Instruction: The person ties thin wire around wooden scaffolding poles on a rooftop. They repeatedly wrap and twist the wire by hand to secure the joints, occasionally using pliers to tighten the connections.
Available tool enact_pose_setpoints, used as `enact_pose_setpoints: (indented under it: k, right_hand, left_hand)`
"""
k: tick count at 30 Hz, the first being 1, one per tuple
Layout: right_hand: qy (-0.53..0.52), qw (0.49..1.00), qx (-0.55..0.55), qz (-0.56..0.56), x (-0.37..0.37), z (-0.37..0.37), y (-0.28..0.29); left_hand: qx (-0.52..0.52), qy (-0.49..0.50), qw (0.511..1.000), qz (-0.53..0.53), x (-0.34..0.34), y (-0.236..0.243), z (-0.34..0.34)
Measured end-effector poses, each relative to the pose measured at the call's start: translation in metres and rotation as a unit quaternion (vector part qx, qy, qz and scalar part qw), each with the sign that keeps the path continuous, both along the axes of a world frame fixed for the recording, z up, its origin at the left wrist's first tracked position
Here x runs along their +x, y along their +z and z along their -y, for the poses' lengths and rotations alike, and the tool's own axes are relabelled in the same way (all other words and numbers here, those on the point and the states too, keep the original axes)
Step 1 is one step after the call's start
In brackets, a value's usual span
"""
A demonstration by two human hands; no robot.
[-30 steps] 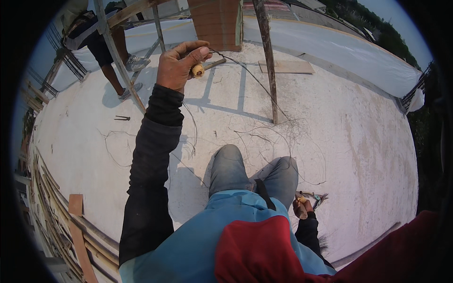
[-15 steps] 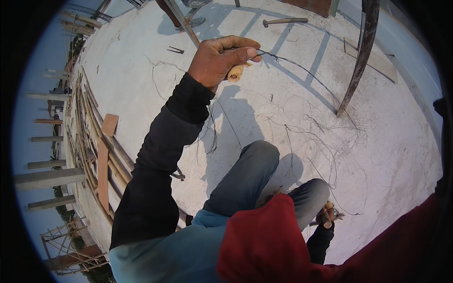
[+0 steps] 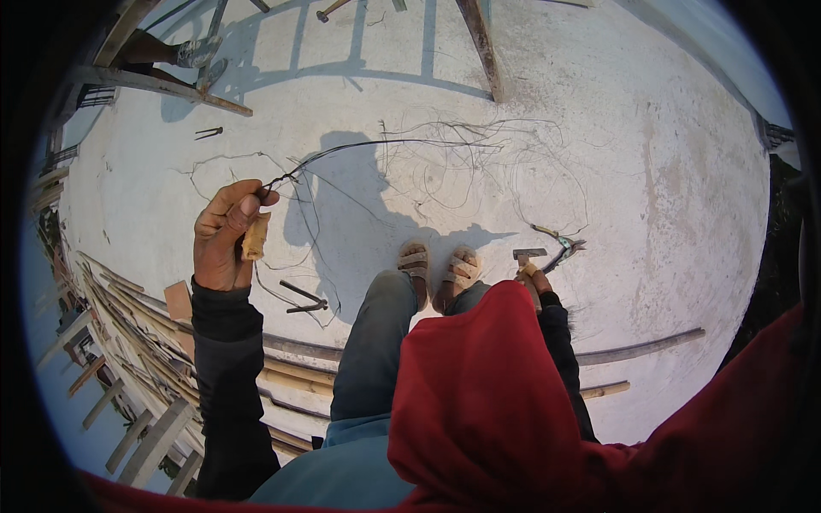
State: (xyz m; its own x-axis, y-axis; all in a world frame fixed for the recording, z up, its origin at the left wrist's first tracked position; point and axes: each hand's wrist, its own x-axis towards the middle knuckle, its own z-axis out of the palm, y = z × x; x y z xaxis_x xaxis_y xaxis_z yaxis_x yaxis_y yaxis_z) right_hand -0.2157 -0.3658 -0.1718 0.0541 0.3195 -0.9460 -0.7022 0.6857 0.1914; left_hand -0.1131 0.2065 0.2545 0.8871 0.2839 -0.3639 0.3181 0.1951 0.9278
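Note:
My left hand (image 3: 224, 239) is raised at the left, its thumb and fingertips pinched on the twisted end of a dark thin wire (image 3: 342, 150). The wire's strands arc away to the right over the floor. A tan, tube-like wrap (image 3: 254, 238) shows beside the left fingers, seemingly around one of them. Lower right, my right hand (image 3: 537, 279) is closed around a hammer (image 3: 529, 253), whose head points up; the sleeve partly hides the hand. Just beyond it are pliers (image 3: 564, 248) with coloured handles; whether the hand touches them I cannot tell.
Loose wire (image 3: 479, 141) lies tangled on the pale floor. Pincers (image 3: 305, 297) lie below my left hand, and another small tool (image 3: 209, 132) is farther off. Bamboo poles (image 3: 295, 376) run behind my legs. Another person's foot (image 3: 198, 53) shows beside a wooden frame (image 3: 162, 84) at upper left.
My view has shifted and my legs have straightened, bringing my sandalled feet into sight. The left hand, still pinching the wire, now appears lower and farther left. The hammer's head has come into view.

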Motion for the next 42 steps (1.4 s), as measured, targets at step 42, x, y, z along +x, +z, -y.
enact_pose_setpoints:
  k: [42]
  right_hand:
    - [0.083, 0.800, -0.327, 0.495, 0.228, -0.139, 0.654]
  left_hand:
    - [-0.137, 0.056, 0.955, 0.257, 0.295, 0.205, 0.175]
